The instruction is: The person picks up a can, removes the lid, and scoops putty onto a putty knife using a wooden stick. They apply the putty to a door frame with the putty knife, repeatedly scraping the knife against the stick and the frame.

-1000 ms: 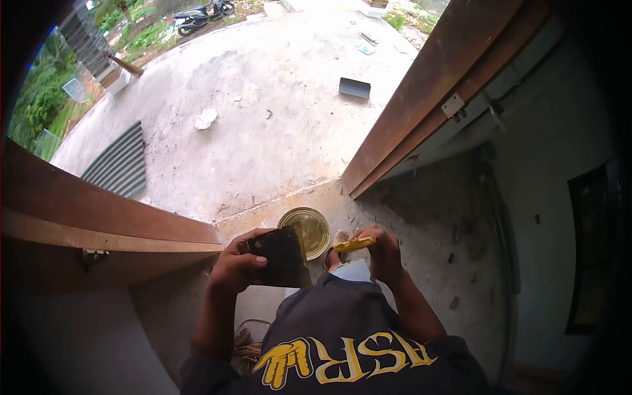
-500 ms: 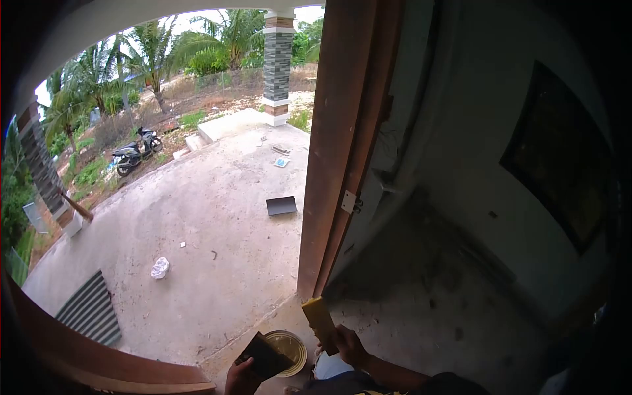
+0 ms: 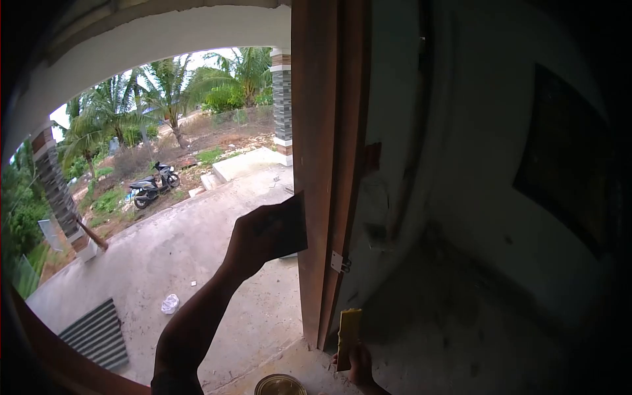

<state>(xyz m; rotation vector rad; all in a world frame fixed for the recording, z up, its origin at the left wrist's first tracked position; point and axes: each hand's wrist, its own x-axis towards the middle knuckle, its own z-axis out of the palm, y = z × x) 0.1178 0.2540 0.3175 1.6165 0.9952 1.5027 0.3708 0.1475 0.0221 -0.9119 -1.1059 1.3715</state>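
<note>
My left hand (image 3: 255, 240) is raised, gripping a dark flat rectangular piece (image 3: 293, 227). The piece's far edge overlaps the brown wooden door frame (image 3: 316, 158) and seems to lie against it. Lower down, near the foot of the frame, my right hand (image 3: 359, 363) is closed around a yellow rectangular slab (image 3: 349, 336) held upright, with an uneven top edge. A round tin (image 3: 280, 385) with a yellowish inside stands on the floor at the bottom edge, partly cut off.
A metal hinge plate (image 3: 337, 262) sits on the frame's inner side. Outside, a corrugated sheet (image 3: 99, 334) and crumpled white plastic (image 3: 170, 303) lie on the concrete porch (image 3: 158, 263). A motorbike (image 3: 153, 185) stands beyond. The room at right is dark.
My left hand has risen from beside the tin to the door frame with the dark piece. My right hand has shifted right and down with the yellow slab. The view has tilted up.
</note>
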